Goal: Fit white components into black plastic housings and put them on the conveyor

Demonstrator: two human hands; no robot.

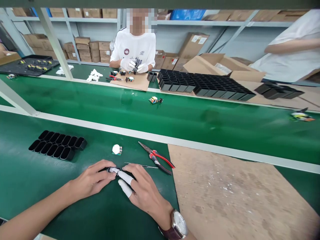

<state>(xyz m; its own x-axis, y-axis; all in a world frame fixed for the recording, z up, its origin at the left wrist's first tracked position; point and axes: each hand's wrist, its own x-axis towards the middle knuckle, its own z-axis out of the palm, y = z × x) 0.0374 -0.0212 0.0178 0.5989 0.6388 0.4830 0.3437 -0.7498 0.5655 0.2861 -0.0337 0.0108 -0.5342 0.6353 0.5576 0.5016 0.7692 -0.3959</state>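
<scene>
Between both hands is a small black plastic case point(114, 170) with something whitish inside its opening. My left hand point(96, 178) grips the case from the left, fingers closed along its side. My right hand point(142, 186), with white covers on two fingers and a watch at the wrist, touches the case from the right, one covered fingertip at its opening. Just beyond lies a small circuit board with a round white top point(116, 149). Thin metal tweezers point(143, 165) lie behind my right hand, and long-nose pliers with red and black handles point(156, 157) rest to the right.
Two rows of black cases point(57, 145) stand at left. A worn cardboard sheet point(240, 193) covers the right side. Past a white rail point(125, 131), a green belt point(105, 103) carries circuit boards point(155, 100). Opposite, a gloved co-worker point(135, 50) handles a part beside many black cases point(207, 85).
</scene>
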